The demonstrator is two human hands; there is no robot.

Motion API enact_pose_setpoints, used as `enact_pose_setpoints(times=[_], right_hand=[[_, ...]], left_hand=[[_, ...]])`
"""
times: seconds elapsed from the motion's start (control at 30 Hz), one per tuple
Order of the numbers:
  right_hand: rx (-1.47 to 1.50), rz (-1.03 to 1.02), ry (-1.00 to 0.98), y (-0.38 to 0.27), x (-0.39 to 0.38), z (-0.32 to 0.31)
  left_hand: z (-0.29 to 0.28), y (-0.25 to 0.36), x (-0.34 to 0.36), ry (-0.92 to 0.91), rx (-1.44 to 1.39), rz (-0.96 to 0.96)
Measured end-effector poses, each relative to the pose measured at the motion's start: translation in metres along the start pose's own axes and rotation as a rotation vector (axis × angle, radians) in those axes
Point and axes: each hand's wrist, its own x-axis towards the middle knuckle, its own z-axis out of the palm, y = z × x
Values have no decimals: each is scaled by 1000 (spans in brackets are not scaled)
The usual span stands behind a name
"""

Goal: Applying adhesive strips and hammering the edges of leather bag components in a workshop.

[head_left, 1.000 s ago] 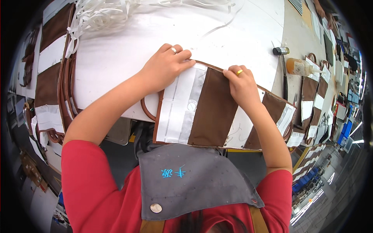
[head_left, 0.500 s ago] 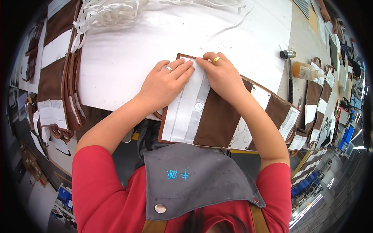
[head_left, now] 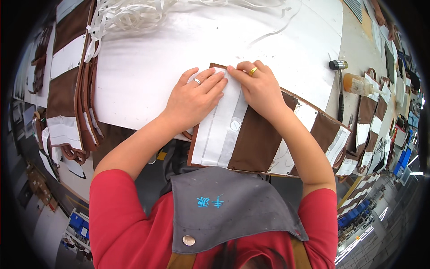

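Observation:
A brown leather panel (head_left: 253,143) with a white paper-backed strip (head_left: 219,130) lies on the white table (head_left: 148,76) in front of me. My left hand (head_left: 195,96) lies flat on the white strip near its far end, a ring on one finger. My right hand (head_left: 257,87) rests beside it, fingertips pinching at the strip's top edge, a gold ring showing. Both hands touch at the panel's far corner. A round snap (head_left: 234,125) sits in the strip.
Stacks of brown-and-white panels with handles (head_left: 67,89) lie at the left. More panels (head_left: 331,134) overlap to the right. White peeled strips (head_left: 134,15) pile at the far edge. A hammer (head_left: 339,85) and a glue bottle (head_left: 358,84) lie on the right bench.
My right hand moved left from the panel's right corner to join the left hand at the top of the white strip. The left hand slid slightly down onto the strip.

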Motion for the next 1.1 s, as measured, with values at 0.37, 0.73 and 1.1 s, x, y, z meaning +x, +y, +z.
enact_pose_setpoints(times=[0.37, 0.73, 1.1], right_hand=[[86, 85, -76, -1, 9, -5], [-333, -325, -43, -2, 29, -1], [308, 416, -156, 4, 32, -7]], left_hand=[[1, -2, -3, -48, -121, -59], [4, -1, -2, 60, -76, -32], [5, -1, -4, 83, -65, -46]])
